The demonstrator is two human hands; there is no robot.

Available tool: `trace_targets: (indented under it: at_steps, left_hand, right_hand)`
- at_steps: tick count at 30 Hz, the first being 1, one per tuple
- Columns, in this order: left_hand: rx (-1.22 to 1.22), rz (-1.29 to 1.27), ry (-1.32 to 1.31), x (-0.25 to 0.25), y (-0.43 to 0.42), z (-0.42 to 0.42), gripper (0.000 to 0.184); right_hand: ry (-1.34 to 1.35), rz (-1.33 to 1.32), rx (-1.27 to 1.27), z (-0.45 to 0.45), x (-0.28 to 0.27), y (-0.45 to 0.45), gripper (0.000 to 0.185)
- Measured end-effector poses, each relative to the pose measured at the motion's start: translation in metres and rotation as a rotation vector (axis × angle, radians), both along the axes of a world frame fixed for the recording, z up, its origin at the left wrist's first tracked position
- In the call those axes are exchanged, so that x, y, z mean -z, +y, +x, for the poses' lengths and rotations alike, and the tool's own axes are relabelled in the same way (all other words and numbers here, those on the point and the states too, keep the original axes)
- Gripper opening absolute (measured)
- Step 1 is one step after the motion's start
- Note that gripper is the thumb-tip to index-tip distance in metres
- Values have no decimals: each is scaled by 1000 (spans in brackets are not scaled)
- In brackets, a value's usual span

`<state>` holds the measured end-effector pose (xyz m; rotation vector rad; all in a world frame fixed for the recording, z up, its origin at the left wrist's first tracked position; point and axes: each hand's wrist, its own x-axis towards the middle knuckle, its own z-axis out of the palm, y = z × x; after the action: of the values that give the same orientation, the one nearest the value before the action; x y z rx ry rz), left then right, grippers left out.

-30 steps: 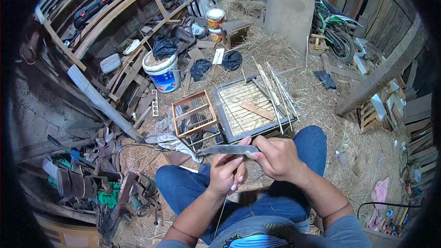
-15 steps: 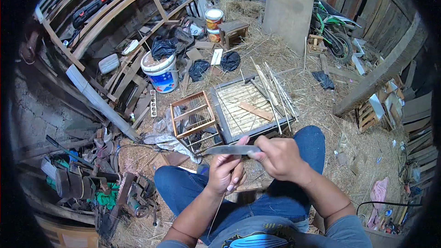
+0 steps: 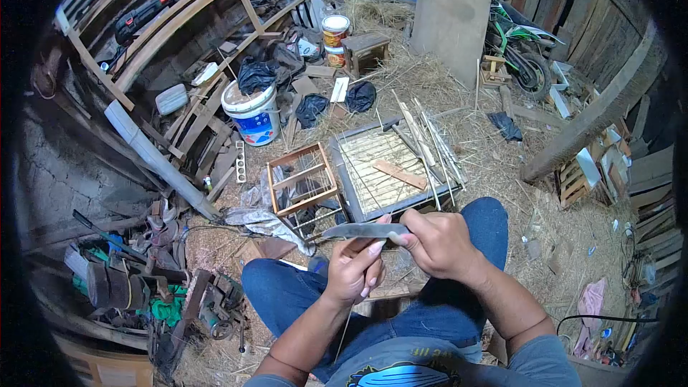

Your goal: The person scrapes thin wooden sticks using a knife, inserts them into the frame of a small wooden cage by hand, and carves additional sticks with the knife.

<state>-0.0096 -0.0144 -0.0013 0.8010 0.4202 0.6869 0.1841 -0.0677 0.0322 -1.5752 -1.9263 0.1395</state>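
Note:
My right hand (image 3: 443, 242) is closed round the handle of a knife (image 3: 357, 231), its blade pointing left. My left hand (image 3: 352, 274) sits just under the blade, fingers curled in a pinch on a thin stick (image 3: 343, 333) that runs down toward my lap. Where the stick meets the blade is hidden by my fingers. Beyond my knees lies a dark-framed panel of pale slats (image 3: 358, 149), with a short flat board (image 3: 399, 173) and several long wood strips (image 3: 423, 136) on it. To its left stands a small wooden frame (image 3: 334, 166) with thin rods.
A white paint bucket (image 3: 252, 116) stands ahead on the left, near black plastic bags (image 3: 360, 96). A slanting post (image 3: 598, 111) rises at right, before a motorcycle (image 3: 527, 64). Tools and scrap (image 3: 161, 290) crowd the left floor; straw and shavings cover the ground.
The knife and both hands have barely moved; the knife has shifted very slightly. The stick's lower part has swung a little to the right.

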Motion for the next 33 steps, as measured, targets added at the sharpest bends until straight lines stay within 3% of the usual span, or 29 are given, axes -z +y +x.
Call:
trace_targets:
  at_steps: [4, 9, 14, 19, 23, 25, 26, 27, 29, 31, 33]
  left_hand:
    - [43, -129, -37, 0, 2, 0, 40]
    - [88, -104, -92, 8, 0, -7, 41]
    - [123, -226, -159, 4, -1, -3, 44]
    - [127, -249, -165, 3, 3, -5, 47]
    - [125, -204, -179, 7, 5, -4, 44]
    - [114, -206, -148, 7, 3, -5, 44]
    - [119, -190, -97, 7, 2, -4, 44]
    - [128, -174, -46, 7, 1, -2, 44]
    - [145, -173, -63, 8, 0, 0, 44]
    - [108, -79, 36, 5, -2, 3, 43]
    - [105, -32, 46, 9, -1, 0, 42]
  right_hand:
    - [13, -28, 4, 5, 7, 2, 29]
    - [110, -7, 181, 27, 9, 6, 28]
    - [48, 11, -38, -3, 5, -3, 27]
    - [27, 19, -41, 1, 8, 4, 29]
    - [5, -21, 119, 16, 15, 11, 31]
    - [235, -70, 254, 22, 7, 15, 31]
    - [476, -81, 161, 22, 6, 16, 27]
    - [476, -83, 165, 16, 6, 18, 27]
    - [910, -148, 28, 3, 5, 25, 23]
    - [906, -127, 44, 7, 10, 32, 19]
    - [1147, -178, 25, 11, 4, 38, 20]
